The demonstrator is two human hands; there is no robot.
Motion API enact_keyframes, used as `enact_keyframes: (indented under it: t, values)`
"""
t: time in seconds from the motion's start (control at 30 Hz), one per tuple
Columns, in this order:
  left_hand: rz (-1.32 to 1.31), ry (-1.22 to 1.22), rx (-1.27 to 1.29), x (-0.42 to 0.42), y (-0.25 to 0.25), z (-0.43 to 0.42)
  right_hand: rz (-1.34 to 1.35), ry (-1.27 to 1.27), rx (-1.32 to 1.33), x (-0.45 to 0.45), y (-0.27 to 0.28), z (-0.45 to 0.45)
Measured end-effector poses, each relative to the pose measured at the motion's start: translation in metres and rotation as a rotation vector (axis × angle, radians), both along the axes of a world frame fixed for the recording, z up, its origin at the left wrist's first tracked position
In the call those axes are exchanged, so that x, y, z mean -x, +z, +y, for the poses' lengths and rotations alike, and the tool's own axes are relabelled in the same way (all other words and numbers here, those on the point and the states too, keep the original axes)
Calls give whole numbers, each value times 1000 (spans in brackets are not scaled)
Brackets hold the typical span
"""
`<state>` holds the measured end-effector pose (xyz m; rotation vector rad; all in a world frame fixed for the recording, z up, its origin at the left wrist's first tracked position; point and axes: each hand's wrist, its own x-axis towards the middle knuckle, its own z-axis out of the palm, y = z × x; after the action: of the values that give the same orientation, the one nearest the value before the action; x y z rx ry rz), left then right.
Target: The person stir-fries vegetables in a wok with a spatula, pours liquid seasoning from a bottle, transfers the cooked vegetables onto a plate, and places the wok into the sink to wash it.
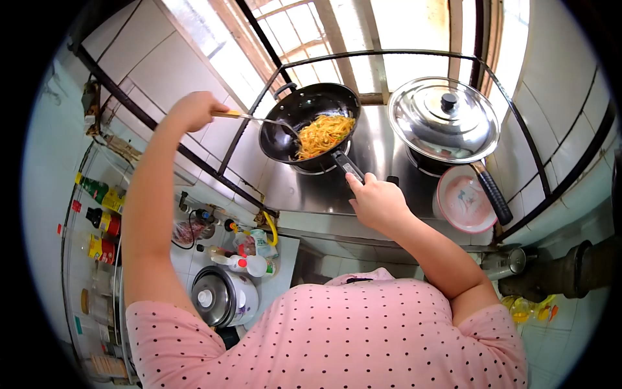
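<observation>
From the head view, I see the left hand (193, 111) gripping a wooden-handled spatula (228, 115), its blade against yellow shreds (326, 134) in the wok (311, 104), far left on the steel stove (379, 146); the right hand (381, 202) grasps the wok's handle.

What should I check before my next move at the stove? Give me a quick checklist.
1. Spatula held: ok, the left grip is closed on its yellow handle end.
2. Wok handle held: ok, the right grip is on its near end.
3. Food inside the wok: ok, gathered toward the right side, none seen spilled.
4. Bowl free to lift: probably not ok, since the pan handle crosses its rim in this view.
5. Flame under the wok: cannot tell, the wok hides it.
</observation>
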<state>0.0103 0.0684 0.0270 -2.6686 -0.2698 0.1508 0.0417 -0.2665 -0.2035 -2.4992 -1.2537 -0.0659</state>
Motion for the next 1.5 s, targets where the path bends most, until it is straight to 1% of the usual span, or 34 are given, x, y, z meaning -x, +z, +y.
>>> enact_keyframes:
  t: [0.1,0.2,0.27,0.33,0.4,0.43,0.5,0.53,0.57,0.6,0.63,0.67,0.7,0.8,0.87,0.93,1.03,1.1,1.13,1.2,1.23,1.3,1.33,1.5]
  values:
    - [19,175,232,17,29,0,47,-9,-1,3,5,-2]
    - [77,98,297,26,20,-1,39,-15,-15,6,2,2]
    - [-51,99,314,32,13,-9,17,-26,-29,6,1,-1]
    - [-141,104,311,40,10,-26,3,-14,-201,7,-2,-10]
    - [-300,58,288,46,-15,-25,15,-23,-422,8,-14,-20]
    - [-372,37,276,49,-32,-25,162,-47,-493,7,-21,-23]
    - [-411,89,126,51,-69,-51,458,-103,-631,6,-35,-32]
    - [-513,6,143,52,-101,-44,595,-133,-743,8,-46,-35]
    - [-611,-83,165,47,-140,-36,721,-142,-792,6,-61,-39]
    - [-611,-93,182,42,-170,-26,874,-171,-866,5,-74,-38]
    - [-596,-23,246,43,-199,-36,1012,-289,-952,16,-89,-57]
    - [-608,-6,305,46,-211,-39,1073,-363,-987,19,-96,-65]
    - [-628,-38,276,46,-227,-34,1136,-436,-1080,20,-108,-75]
    - [-546,53,325,52,-238,-46,1255,-723,-1376,28,-126,-98]
    - [-499,97,374,54,-237,-53,1275,-818,-1602,29,-141,-109]
    - [-482,78,398,56,-234,-59,1259,-857,-1785,21,-161,-120]
    - [-498,54,443,57,-237,-61,1169,-930,-1897,4,-169,-130]
    - [-499,73,476,57,-235,-64,1245,-942,-1894,-11,-175,-139]
    - [-559,10,468,58,-235,-65,1282,-946,-1894,-18,-179,-143]
    - [-677,-121,448,65,-235,-67,1230,-961,-1814,-25,-185,-145]
    - [-732,-222,517,70,-234,-71,1205,-971,-1776,-27,-189,-147]
    - [-834,-430,656,88,-219,-100,1153,-1010,-1721,-17,-179,-149]
    - [-828,-530,671,97,-209,-118,1125,-1032,-1696,-9,-171,-150]
    - [-645,-905,981,106,-222,-177,1232,-963,-1722,78,-160,-170]
